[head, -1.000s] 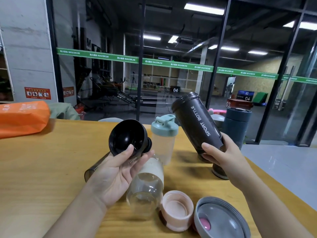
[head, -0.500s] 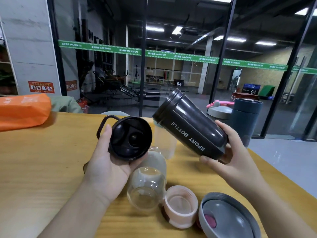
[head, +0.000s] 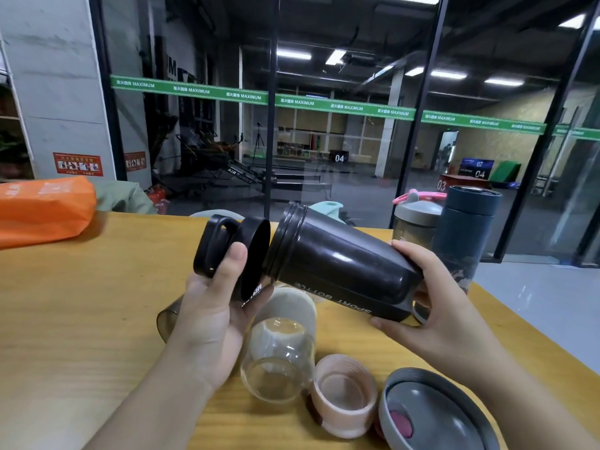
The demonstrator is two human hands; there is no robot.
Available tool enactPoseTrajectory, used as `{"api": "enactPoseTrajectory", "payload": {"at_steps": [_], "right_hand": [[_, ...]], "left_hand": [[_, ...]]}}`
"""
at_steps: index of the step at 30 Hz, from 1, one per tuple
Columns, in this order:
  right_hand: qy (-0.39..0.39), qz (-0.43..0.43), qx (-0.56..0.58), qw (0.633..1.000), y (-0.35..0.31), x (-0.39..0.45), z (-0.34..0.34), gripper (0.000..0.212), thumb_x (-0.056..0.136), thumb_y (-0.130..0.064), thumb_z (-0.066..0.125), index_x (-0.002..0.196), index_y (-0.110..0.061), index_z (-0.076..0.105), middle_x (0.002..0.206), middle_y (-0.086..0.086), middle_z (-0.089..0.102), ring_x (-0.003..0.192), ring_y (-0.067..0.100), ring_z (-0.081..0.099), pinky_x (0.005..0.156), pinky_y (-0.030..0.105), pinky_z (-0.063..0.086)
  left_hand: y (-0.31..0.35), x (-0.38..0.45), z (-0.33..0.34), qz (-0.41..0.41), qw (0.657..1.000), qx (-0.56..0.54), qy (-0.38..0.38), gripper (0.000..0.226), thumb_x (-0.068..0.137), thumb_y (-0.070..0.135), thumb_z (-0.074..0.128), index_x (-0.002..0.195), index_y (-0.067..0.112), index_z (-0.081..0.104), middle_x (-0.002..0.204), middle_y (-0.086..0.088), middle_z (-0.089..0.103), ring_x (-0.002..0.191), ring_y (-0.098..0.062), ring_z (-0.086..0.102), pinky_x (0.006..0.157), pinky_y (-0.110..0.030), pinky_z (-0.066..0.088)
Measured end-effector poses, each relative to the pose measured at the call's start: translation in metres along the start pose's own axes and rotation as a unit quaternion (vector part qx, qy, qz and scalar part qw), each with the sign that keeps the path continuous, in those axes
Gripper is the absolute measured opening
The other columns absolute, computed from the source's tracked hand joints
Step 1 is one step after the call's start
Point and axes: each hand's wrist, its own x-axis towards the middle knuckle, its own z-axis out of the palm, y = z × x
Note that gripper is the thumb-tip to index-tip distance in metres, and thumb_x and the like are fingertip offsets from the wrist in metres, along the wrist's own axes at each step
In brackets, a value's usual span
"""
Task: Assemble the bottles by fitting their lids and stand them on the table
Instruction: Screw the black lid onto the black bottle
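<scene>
My right hand [head: 444, 306] grips the base of a black sport bottle [head: 337, 261], held nearly level above the table with its threaded mouth pointing left. My left hand [head: 211, 306] holds the black lid [head: 240, 251] with its loop handle, open side facing the bottle's mouth and a small gap between them. Below them a clear bottle [head: 279, 349] lies on its side on the wooden table [head: 81, 303]. A pink lid [head: 344, 397] and a grey lid [head: 435, 414] rest upside down near the front edge.
A grey-lidded bottle with a pink loop [head: 415, 216] and a dark blue flask [head: 464, 235] stand at the back right. A mint-lidded bottle [head: 328, 209] peeks from behind the black one. An orange bag [head: 42, 209] lies at the far left. A smoky bottle [head: 167, 319] lies behind my left hand.
I have tipped the black bottle from upright to nearly level, mouth leftward. My left hand has turned the black lid to face that mouth and brought it close.
</scene>
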Motion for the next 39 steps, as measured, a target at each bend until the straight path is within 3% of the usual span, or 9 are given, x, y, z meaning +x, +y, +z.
{"api": "enactPoseTrajectory", "payload": {"at_steps": [2, 5, 11, 15, 19, 29, 35, 39], "right_hand": [[-0.003, -0.010, -0.005, 1.000, 0.000, 0.000, 0.000, 0.092, 0.062, -0.014, 0.086, 0.132, -0.042, 0.033, 0.126, -0.035, 0.042, 0.121, -0.007, 0.045, 0.090, 0.003, 0.038], [-0.006, -0.020, -0.012, 1.000, -0.002, 0.000, 0.000, 0.091, 0.061, -0.016, 0.086, 0.134, -0.036, 0.035, 0.129, -0.033, 0.041, 0.123, -0.006, 0.044, 0.092, 0.003, 0.037], [-0.014, -0.054, -0.024, 0.998, -0.003, 0.001, -0.001, 0.091, 0.062, -0.021, 0.085, 0.136, -0.037, 0.034, 0.134, -0.026, 0.040, 0.127, -0.001, 0.042, 0.099, 0.010, 0.037], [-0.024, -0.081, -0.042, 0.996, -0.001, 0.001, -0.001, 0.098, 0.062, -0.020, 0.087, 0.138, -0.045, 0.029, 0.139, -0.028, 0.035, 0.132, -0.001, 0.036, 0.104, 0.015, 0.036], [-0.005, -0.100, -0.052, 0.994, -0.003, 0.002, 0.000, 0.092, 0.062, -0.027, 0.080, 0.137, -0.046, 0.029, 0.139, -0.032, 0.032, 0.133, -0.006, 0.033, 0.104, 0.010, 0.032], [0.008, -0.115, -0.055, 0.992, -0.001, 0.002, 0.002, 0.092, 0.062, -0.023, 0.080, 0.136, -0.048, 0.030, 0.139, -0.030, 0.033, 0.132, -0.005, 0.035, 0.105, 0.014, 0.035], [0.023, -0.124, -0.082, 0.989, -0.004, 0.003, 0.003, 0.078, 0.065, -0.022, 0.078, 0.134, -0.027, 0.041, 0.142, -0.018, 0.036, 0.132, -0.004, 0.036, 0.104, 0.009, 0.031], [0.021, -0.119, -0.065, 0.990, -0.006, 0.003, 0.002, 0.080, 0.064, -0.023, 0.078, 0.133, -0.030, 0.040, 0.140, -0.027, 0.034, 0.132, -0.005, 0.036, 0.102, 0.011, 0.035]], "left_hand": [[-0.001, 0.000, 0.002, 0.001, 1.000, -0.005, 0.000, 0.086, 0.034, 0.050, 0.094, 0.109, 0.017, 0.068, 0.115, -0.009, 0.071, 0.106, -0.022, 0.068, 0.089, -0.037, 0.054], [-0.001, -0.001, 0.004, -0.010, 1.000, -0.027, -0.003, 0.093, 0.031, 0.047, 0.095, 0.113, 0.013, 0.065, 0.112, -0.009, 0.072, 0.102, -0.019, 0.070, 0.076, -0.027, 0.058], [-0.005, -0.005, 0.005, -0.033, 0.999, -0.022, -0.024, 0.074, 0.027, 0.044, 0.096, 0.092, 0.013, 0.078, 0.103, -0.011, 0.075, 0.091, -0.020, 0.073, 0.065, -0.026, 0.058], [-0.007, -0.007, 0.006, -0.046, 0.999, -0.004, 0.002, 0.115, 0.021, 0.045, 0.096, 0.123, 0.006, 0.060, 0.110, -0.013, 0.072, 0.098, -0.023, 0.071, 0.066, -0.027, 0.058], [-0.005, -0.006, 0.007, -0.034, 0.999, -0.005, 0.003, 0.126, 0.022, 0.044, 0.096, 0.134, 0.009, 0.050, 0.111, -0.012, 0.072, 0.097, -0.023, 0.071, 0.064, -0.027, 0.058], [-0.007, -0.003, 0.000, -0.040, 0.999, -0.003, -0.006, 0.123, 0.026, 0.041, 0.097, 0.135, 0.011, 0.048, 0.115, -0.016, 0.069, 0.100, -0.027, 0.070, 0.065, -0.030, 0.058], [-0.010, -0.003, 0.001, -0.040, 0.999, 0.008, -0.010, 0.102, 0.049, 0.044, 0.089, 0.136, 0.015, 0.046, 0.118, -0.011, 0.069, 0.105, -0.024, 0.069, 0.073, -0.033, 0.059], [-0.010, -0.003, 0.001, -0.043, 0.999, 0.004, -0.022, 0.113, 0.040, 0.046, 0.094, 0.137, 0.014, 0.045, 0.120, -0.012, 0.068, 0.107, -0.025, 0.067, 0.076, -0.034, 0.058]]}}
